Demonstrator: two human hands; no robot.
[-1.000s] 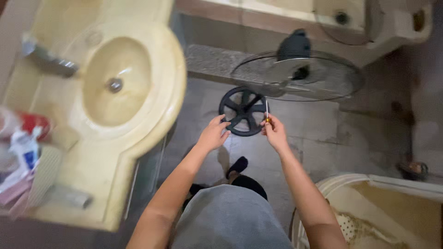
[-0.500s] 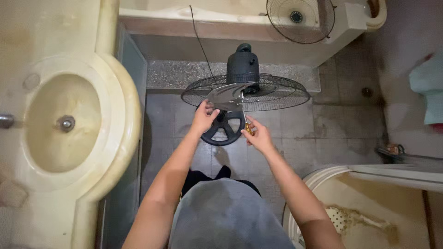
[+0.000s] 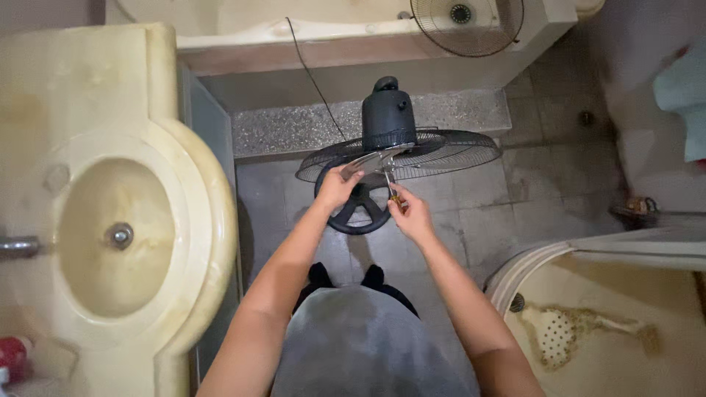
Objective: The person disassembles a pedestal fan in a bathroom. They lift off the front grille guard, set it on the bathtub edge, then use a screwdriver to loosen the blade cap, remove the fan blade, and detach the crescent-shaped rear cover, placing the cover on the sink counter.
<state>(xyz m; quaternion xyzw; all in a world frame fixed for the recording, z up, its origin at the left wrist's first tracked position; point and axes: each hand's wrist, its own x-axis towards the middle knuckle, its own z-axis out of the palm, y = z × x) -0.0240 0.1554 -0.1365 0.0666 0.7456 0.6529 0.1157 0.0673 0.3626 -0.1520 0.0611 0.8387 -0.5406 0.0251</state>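
A black pedestal fan stands on the tiled floor in front of me, with its motor housing point(image 3: 387, 114), rear wire grille point(image 3: 441, 151), grey blade point(image 3: 368, 160) and round spoked base point(image 3: 360, 213). My left hand point(image 3: 337, 185) grips the tip of the fan blade. My right hand point(image 3: 410, 213) holds a small screwdriver point(image 3: 390, 184) with its tip pointing up at the hub under the blade. The front of the fan is uncovered.
A cream washbasin point(image 3: 110, 228) with a tap point(image 3: 16, 246) fills the left side. A detached wire grille point(image 3: 467, 26) lies on the ledge at the top. A black cord point(image 3: 312, 77) runs up from the fan. A stained cream tub point(image 3: 610, 323) sits at bottom right.
The view has swung left to right and settled on the fan. Both hands rose from the spoked base to the blade and hub, the screwdriver still in my right hand.
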